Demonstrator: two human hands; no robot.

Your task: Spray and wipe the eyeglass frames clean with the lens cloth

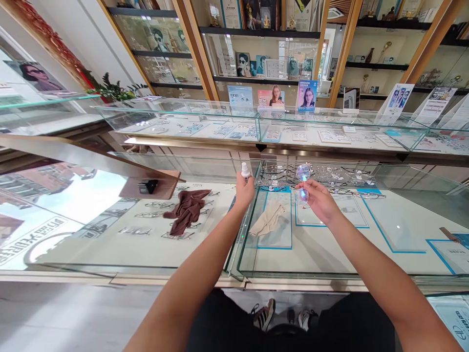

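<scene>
Over the glass counter, my left hand is closed around a small white spray bottle, held upright with its nozzle at the top. To the right, my right hand pinches a pair of eyeglasses near the middle of the frame. The two round lenses stand one above the other and shine blue and purple. A beige cloth lies crumpled on the counter glass between my forearms. Left of my left arm, a dark brown cloth lies bunched on the glass.
Several eyeglass frames stand in rows beyond my hands. A wooden stand with a mirror is at the left. Across the aisle runs another glass display case with printed cards. Shelves line the back wall.
</scene>
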